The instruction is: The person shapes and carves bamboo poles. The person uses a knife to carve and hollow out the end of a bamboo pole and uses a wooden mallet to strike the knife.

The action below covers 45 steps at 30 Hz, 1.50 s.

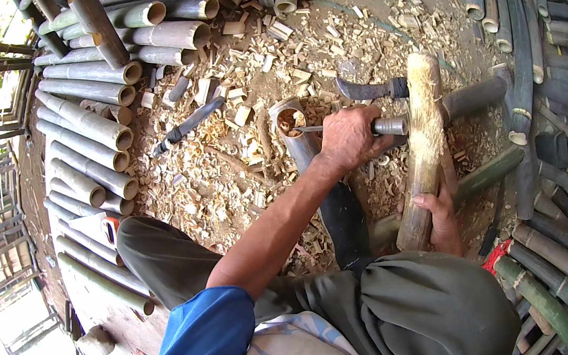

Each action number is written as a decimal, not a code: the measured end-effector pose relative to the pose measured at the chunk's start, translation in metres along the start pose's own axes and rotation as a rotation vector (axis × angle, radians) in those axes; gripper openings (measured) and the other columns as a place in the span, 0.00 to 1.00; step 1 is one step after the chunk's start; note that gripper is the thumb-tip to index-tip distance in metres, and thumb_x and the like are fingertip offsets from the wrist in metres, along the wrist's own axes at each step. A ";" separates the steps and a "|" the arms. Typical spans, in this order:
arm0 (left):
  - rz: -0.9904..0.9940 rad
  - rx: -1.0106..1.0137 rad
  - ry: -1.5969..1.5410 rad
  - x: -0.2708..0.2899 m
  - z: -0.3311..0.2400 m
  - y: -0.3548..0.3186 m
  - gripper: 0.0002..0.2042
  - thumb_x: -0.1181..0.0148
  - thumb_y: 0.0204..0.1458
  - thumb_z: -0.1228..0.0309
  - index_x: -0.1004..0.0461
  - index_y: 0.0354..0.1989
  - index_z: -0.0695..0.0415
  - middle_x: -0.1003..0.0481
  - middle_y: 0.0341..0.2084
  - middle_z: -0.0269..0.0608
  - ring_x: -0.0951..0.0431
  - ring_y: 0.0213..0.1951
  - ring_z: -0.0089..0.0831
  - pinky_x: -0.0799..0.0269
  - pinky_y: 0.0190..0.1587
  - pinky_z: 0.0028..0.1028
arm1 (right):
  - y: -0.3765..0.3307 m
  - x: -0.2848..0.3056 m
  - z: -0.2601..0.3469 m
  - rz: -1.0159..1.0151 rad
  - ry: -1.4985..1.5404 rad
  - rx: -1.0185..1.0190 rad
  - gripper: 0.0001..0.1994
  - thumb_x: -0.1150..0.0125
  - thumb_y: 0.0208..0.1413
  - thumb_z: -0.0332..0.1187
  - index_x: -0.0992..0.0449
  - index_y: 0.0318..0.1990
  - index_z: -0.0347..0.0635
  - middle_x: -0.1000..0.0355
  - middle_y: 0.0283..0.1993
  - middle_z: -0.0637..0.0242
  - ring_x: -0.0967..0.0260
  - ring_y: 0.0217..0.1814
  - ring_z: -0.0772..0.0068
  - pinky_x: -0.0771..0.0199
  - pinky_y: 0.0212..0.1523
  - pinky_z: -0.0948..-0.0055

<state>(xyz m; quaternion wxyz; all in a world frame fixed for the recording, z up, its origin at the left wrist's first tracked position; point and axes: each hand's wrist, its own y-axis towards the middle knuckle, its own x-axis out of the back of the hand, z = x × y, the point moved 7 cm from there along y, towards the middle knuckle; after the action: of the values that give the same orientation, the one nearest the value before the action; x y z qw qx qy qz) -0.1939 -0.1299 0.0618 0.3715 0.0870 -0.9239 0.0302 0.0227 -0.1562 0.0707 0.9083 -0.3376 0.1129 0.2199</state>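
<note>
My left hand is closed around a chisel. Its thin metal blade points left, with the tip at the open end of a bamboo tube that slants up from between my legs. Pale shavings lie inside the tube's mouth. In my right hand, fingers wrapped round its lower part, is a thick wooden club, its upper face worn pale and frayed. The club stands right beside the butt of the chisel; whether they touch I cannot tell.
A curved blade lies beyond my left hand, and a dark knife rests on wood chips farther left. Cut bamboo poles are stacked at left, with more poles at right. An orange-handled saw sits near my left knee.
</note>
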 end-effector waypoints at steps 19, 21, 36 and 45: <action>0.048 -0.002 0.166 -0.025 0.018 0.011 0.09 0.39 0.57 0.72 0.27 0.45 0.57 0.29 0.44 0.52 0.20 0.38 0.56 0.24 0.38 0.51 | 0.014 0.012 0.052 -0.059 0.013 0.219 0.33 0.37 0.53 0.36 0.42 0.64 0.38 0.30 0.44 0.55 0.23 0.34 0.62 0.15 0.30 0.63; 0.068 0.024 0.176 -0.031 0.027 0.016 0.10 0.39 0.57 0.69 0.27 0.46 0.54 0.24 0.38 0.50 0.18 0.38 0.56 0.24 0.37 0.52 | 0.012 0.013 0.051 -0.060 0.017 0.199 0.32 0.38 0.53 0.37 0.42 0.64 0.38 0.30 0.45 0.55 0.23 0.34 0.62 0.16 0.30 0.63; 0.183 0.223 0.081 -0.008 0.034 0.022 0.17 0.30 0.45 0.54 0.16 0.30 0.56 0.17 0.28 0.51 0.15 0.36 0.48 0.19 0.43 0.44 | 0.012 0.003 0.050 -0.030 -0.054 0.197 0.31 0.40 0.55 0.38 0.40 0.64 0.34 0.30 0.45 0.54 0.24 0.35 0.64 0.16 0.30 0.64; 0.252 0.221 0.129 -0.014 0.049 0.031 0.17 0.34 0.47 0.54 0.16 0.32 0.56 0.18 0.23 0.51 0.15 0.30 0.47 0.19 0.38 0.44 | 0.012 -0.003 0.069 -0.062 -0.096 0.296 0.35 0.35 0.53 0.34 0.44 0.67 0.38 0.30 0.45 0.54 0.24 0.32 0.64 0.16 0.30 0.65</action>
<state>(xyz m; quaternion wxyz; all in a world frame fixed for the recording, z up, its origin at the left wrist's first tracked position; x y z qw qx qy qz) -0.2233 -0.1031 0.0167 0.4117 0.0085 -0.8927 0.1832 0.0186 -0.1027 0.1164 0.9588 -0.1925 0.0899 0.1887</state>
